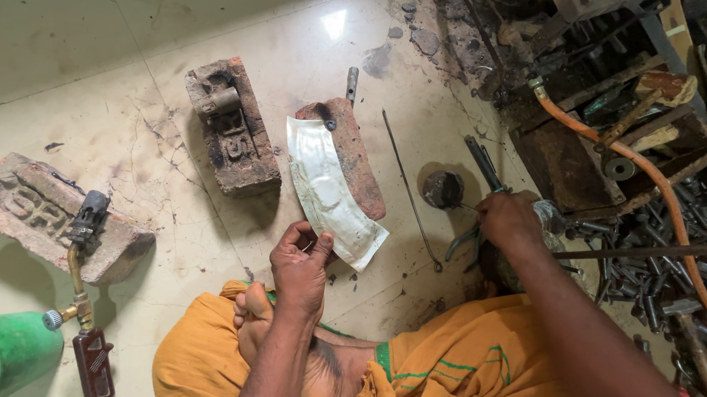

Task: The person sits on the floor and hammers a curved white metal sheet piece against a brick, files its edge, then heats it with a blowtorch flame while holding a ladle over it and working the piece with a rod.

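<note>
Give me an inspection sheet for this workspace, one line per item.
Surface: pale tiled floor, cracked and soot-stained.
Job's things: curved white metal strip leaning on a brick; pliers.
Clutter: two more bricks, thin wire rod, scrap metal and bolts heap.
Hands: left hand holds the strip's lower end; right hand rests on the pliers.
Cables: orange hose crosses the scrap; no electric cables seen.
Surroundings: brass torch propped on a brick, green cylinder beside it.
</note>
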